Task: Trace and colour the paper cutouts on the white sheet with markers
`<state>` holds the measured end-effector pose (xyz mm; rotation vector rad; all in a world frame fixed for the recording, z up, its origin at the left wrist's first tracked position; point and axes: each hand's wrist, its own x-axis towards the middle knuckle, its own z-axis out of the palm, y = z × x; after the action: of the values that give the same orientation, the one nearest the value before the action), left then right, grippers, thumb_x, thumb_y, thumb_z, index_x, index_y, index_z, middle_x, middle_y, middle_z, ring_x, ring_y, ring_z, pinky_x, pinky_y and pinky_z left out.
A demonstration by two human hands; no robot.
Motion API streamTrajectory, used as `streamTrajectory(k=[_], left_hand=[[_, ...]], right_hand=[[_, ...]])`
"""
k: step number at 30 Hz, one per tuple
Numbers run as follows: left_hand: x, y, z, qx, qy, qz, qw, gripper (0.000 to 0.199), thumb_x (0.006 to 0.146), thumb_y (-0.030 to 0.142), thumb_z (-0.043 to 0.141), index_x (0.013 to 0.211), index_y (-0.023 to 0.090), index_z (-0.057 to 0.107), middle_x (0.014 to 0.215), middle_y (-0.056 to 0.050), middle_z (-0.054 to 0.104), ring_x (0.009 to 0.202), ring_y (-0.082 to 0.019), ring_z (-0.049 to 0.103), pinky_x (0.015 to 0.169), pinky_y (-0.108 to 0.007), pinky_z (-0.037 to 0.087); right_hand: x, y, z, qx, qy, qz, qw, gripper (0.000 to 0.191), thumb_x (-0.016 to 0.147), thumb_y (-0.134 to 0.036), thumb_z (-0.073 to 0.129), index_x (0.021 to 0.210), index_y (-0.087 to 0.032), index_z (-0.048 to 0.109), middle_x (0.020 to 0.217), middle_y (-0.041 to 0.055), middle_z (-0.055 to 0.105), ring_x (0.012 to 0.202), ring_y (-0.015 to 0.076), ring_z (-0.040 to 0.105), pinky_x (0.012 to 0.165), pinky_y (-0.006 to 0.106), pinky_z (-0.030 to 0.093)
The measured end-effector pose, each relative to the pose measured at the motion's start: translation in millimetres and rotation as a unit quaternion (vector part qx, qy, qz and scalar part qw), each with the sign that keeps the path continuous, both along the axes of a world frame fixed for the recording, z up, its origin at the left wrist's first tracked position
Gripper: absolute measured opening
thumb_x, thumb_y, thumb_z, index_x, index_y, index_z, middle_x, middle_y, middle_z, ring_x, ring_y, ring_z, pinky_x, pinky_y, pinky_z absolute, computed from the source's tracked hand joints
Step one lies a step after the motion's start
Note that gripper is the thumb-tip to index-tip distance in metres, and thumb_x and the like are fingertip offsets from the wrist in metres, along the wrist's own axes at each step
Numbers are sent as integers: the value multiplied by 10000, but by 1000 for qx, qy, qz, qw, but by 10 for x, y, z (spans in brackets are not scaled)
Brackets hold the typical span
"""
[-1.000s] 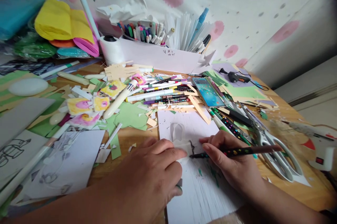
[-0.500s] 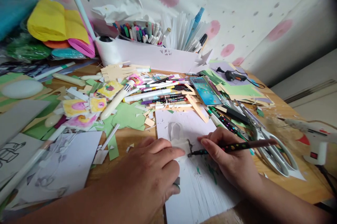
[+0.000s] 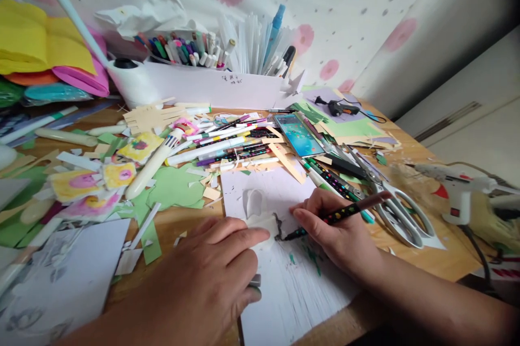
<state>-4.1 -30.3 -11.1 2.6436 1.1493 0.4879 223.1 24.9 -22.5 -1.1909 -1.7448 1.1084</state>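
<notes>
My right hand (image 3: 331,227) is closed around a black marker (image 3: 345,215) with coloured spots. Its tip touches the edge of a small white paper cutout (image 3: 264,224), where a dark line runs along the right side. My left hand (image 3: 219,265) presses the cutout down with its index finger. Between that hand's thumb and curled fingers pokes out a small grey cap (image 3: 255,281), mostly hidden. Under both lies a white sheet (image 3: 292,292) streaked with dark and green marks.
Large scissors (image 3: 400,213) lie right of my right hand, with a white glue gun (image 3: 455,194) farther right. A phone (image 3: 300,135), several loose markers (image 3: 215,154) and paper scraps (image 3: 174,186) crowd the desk. Behind stands a white pen box (image 3: 211,86).
The view has shifted, so everything appears farther left. The marker tip is still at the cutout's right edge, and both hands keep nearly the same hold.
</notes>
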Motion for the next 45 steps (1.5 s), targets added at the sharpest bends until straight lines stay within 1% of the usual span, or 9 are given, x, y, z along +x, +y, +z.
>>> streamTrajectory(k=[5, 10, 13, 18, 21, 28, 33, 42, 45], left_hand=[[-49, 26, -91, 38, 30, -28, 998, 221, 766, 198, 673, 974, 227, 605, 1300, 25, 584, 1114, -250, 517, 897, -396, 450], [-141, 60, -175, 62, 45, -53, 996, 40, 837, 296, 597, 861, 268, 582, 1349, 73, 530, 1152, -240, 468, 914, -387, 426], [-170, 76, -194, 68, 55, -67, 994, 76, 852, 349, 585, 845, 274, 579, 1354, 77, 522, 1154, -242, 459, 910, -382, 423], [-184, 91, -206, 76, 53, -76, 993, 117, 854, 387, 583, 857, 271, 578, 1381, 74, 495, 1164, -245, 438, 924, -391, 415], [-194, 96, -206, 74, 54, -78, 993, 122, 847, 388, 590, 855, 267, 573, 1397, 76, 477, 1171, -246, 429, 934, -398, 411], [-181, 100, -197, 71, 56, -82, 993, 100, 850, 360, 585, 854, 262, 567, 1397, 73, 478, 1166, -248, 431, 926, -399, 410], [-184, 88, -193, 73, 53, -78, 993, 92, 848, 354, 583, 857, 263, 573, 1403, 83, 471, 1173, -247, 425, 928, -393, 409], [-160, 99, -166, 70, 51, -80, 993, 69, 854, 331, 569, 854, 263, 581, 1410, 97, 463, 1175, -237, 423, 949, -388, 394], [-177, 89, -172, 68, 53, -78, 993, 77, 854, 341, 571, 862, 266, 588, 1407, 91, 469, 1171, -238, 433, 942, -386, 406]], right_hand=[[-12, 14, 7, 10, 22, 19, 1000, 285, 825, -289, 620, 618, -207, 441, 544, -49, 444, 522, 106, 420, 494, 242, 339], [-52, 40, 53, 12, 29, 19, 999, 277, 786, -310, 638, 608, -199, 457, 567, -25, 473, 527, 114, 438, 482, 250, 346], [-60, 43, 72, 10, 20, 9, 1000, 279, 771, -286, 627, 587, -203, 435, 545, -32, 447, 514, 110, 412, 468, 245, 327], [-49, 37, 87, 0, 34, 27, 999, 264, 773, -291, 625, 604, -198, 445, 549, -30, 464, 498, 99, 393, 458, 235, 325], [-44, 39, 91, 3, 30, 17, 999, 262, 770, -258, 611, 592, -201, 427, 536, -43, 432, 491, 92, 374, 450, 227, 310], [-36, 52, 87, 5, 34, 6, 999, 266, 780, -261, 597, 593, -203, 418, 535, -54, 406, 487, 85, 354, 450, 224, 300], [-26, 53, 89, 2, 27, 15, 1000, 258, 780, -253, 601, 599, -200, 424, 542, -55, 407, 496, 85, 359, 456, 225, 302], [-13, 66, 78, 20, 27, -8, 999, 263, 795, -222, 592, 593, -192, 426, 551, -58, 398, 509, 80, 358, 470, 223, 302], [-12, 66, 84, 12, 42, -9, 999, 272, 801, -245, 599, 598, -193, 426, 543, -63, 398, 499, 77, 355, 466, 219, 305]])
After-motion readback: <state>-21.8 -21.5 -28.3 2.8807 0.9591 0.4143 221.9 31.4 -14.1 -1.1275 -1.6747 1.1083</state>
